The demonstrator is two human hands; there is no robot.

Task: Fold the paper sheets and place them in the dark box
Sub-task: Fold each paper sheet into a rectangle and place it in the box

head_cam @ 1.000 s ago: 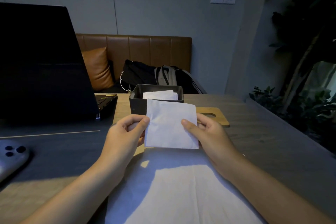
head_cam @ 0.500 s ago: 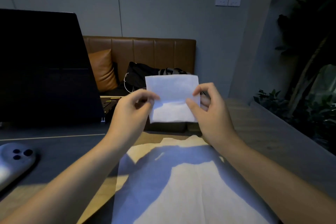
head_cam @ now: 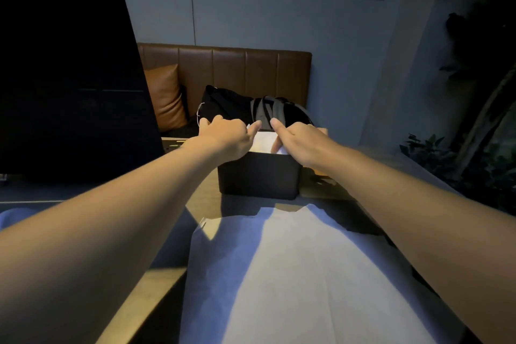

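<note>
A: Nearest us we see a large white paper sheet (head_cam: 293, 274) lying flat on the counter (head_cam: 156, 288), with both forearms stretched out over it.

B: Beyond its far edge we find the dark box (head_cam: 258, 174) standing on the counter. Both hands are over its open top.

A: We see white folded paper (head_cam: 264, 141) inside the box, between the two hands. The left hand (head_cam: 227, 135) covers the box's left rim, index finger pointing out over the paper. Whether its grip is on the paper, we cannot tell.

B: Same for the right hand (head_cam: 300, 141): index finger out, other fingers bent down toward the paper, but we cannot tell if they pinch it.

A: To the left we have a dark laptop (head_cam: 69, 78), lid up. Farthest, a brown sofa (head_cam: 237, 70) carrying bags (head_cam: 251, 107).
</note>
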